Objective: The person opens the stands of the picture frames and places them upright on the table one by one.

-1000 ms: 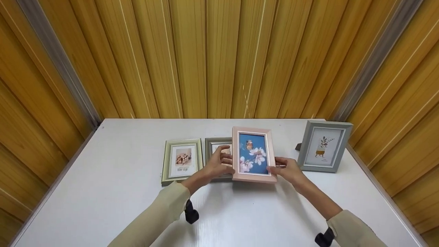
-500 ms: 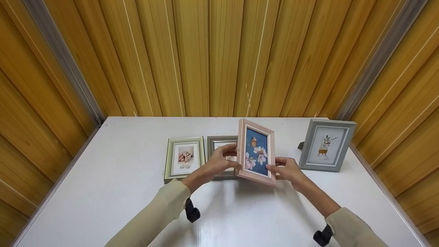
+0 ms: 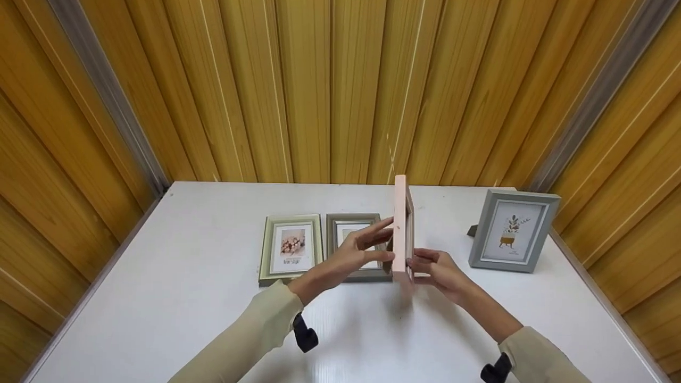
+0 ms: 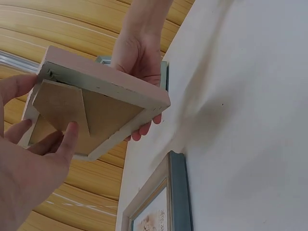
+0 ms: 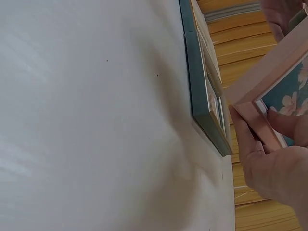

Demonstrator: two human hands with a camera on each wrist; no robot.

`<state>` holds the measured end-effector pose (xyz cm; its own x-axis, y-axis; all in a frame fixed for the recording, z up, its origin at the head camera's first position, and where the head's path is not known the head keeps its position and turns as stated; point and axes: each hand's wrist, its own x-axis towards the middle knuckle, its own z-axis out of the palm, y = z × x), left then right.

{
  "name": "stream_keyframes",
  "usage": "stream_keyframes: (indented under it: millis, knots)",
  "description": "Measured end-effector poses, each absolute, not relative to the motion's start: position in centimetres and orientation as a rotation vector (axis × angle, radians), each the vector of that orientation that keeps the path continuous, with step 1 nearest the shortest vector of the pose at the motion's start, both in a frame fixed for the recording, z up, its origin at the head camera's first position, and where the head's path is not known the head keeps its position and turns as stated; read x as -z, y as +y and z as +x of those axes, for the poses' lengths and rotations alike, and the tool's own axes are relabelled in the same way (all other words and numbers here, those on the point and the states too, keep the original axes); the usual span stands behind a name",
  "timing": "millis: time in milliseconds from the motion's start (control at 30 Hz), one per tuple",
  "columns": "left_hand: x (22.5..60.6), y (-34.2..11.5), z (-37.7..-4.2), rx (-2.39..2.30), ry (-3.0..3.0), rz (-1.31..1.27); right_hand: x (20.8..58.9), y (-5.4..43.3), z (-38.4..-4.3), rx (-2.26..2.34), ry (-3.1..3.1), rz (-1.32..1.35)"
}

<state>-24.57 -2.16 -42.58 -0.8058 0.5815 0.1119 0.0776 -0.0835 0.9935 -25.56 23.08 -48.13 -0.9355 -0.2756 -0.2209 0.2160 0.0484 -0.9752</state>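
A pink picture frame [image 3: 400, 223] is held up off the table, turned nearly edge-on in the head view. My right hand [image 3: 444, 274] grips its near right part, and the right wrist view shows the thumb on the blue flower picture [image 5: 290, 103] with fingers behind. My left hand [image 3: 348, 260] is at the frame's other side, around its back. In the left wrist view, the brown stand flap [image 4: 62, 103] sticks out from the backing, with left fingers [image 4: 70, 137] against it and another at the frame's corner.
On the white table [image 3: 159, 276], a pale green picture frame [image 3: 264, 250] and a grey-brown one [image 3: 354, 217] lie side by side at the left hand. A grey-green frame [image 3: 481, 231] stands propped at the right. Wood-patterned panels [image 3: 303, 96] rise behind.
The pink frame has turned from facing the head camera to edge-on, its front swinging to the right. Both hands have stayed at it, the left moving slightly right. The other frames remain in place.
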Motion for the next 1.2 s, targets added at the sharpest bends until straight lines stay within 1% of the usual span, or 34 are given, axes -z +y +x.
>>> stream_keyframes:
  millis: [167,267,567,967,1200]
  knots:
    - [42.8,-1.9,-24.2,-1.933,1.839,0.780,49.0,23.1,-25.6,1.987,1.835,-0.206]
    - [42.7,-1.7,-24.1,-1.933,1.861,0.767,49.3,23.2,-25.7,2.002,1.800,-0.238]
    - [42.7,-1.7,-24.3,-1.997,1.938,0.684,49.8,23.1,-25.8,2.003,1.756,-0.232]
    - [42.8,-3.1,-25.3,-2.033,2.053,0.573,50.1,23.5,-25.9,1.995,1.742,-0.269]
    - [43.0,-3.5,-25.7,-2.046,2.062,0.598,50.0,24.0,-25.8,1.969,1.752,-0.265]
